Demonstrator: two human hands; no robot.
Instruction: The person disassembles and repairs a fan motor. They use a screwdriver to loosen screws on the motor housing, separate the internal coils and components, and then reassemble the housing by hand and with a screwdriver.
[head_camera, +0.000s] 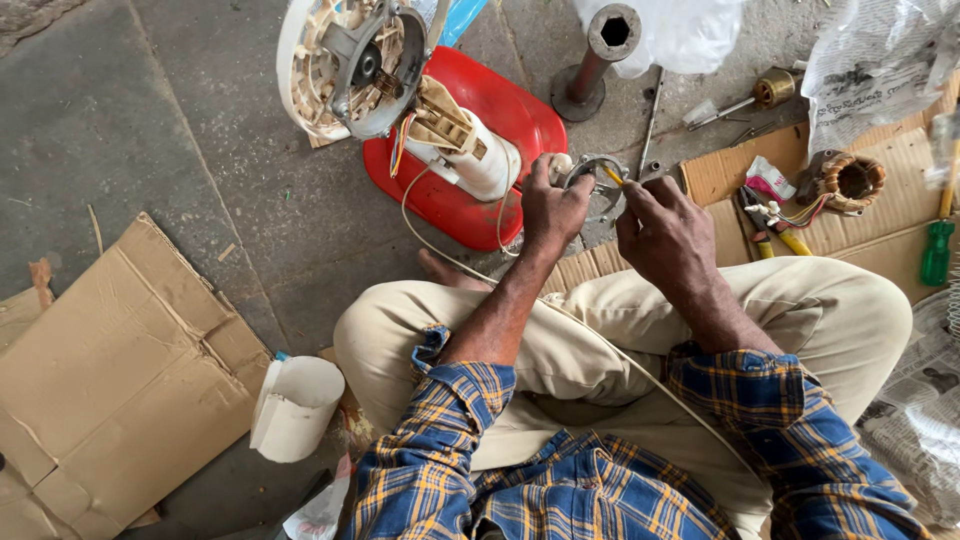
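I sit cross-legged on a concrete floor. My left hand (553, 208) grips a round metal bracket (597, 178) with a small white piece beside my thumb. My right hand (662, 232) pinches a thin yellow-handled tool (612, 175) whose tip touches the bracket. In front of my hands lies a dismantled fan motor (352, 66) with a white housing (470, 150), resting on a red plastic base (500, 110). A white cable (600, 345) runs from the motor across my lap.
Flattened cardboard (110, 380) lies at left, with a white plastic cup (295, 405) beside my knee. At right are a copper coil winding (850, 182), pliers (770, 225), a green screwdriver (938, 250), newspaper (880, 60) and a metal pipe stand (595, 60).
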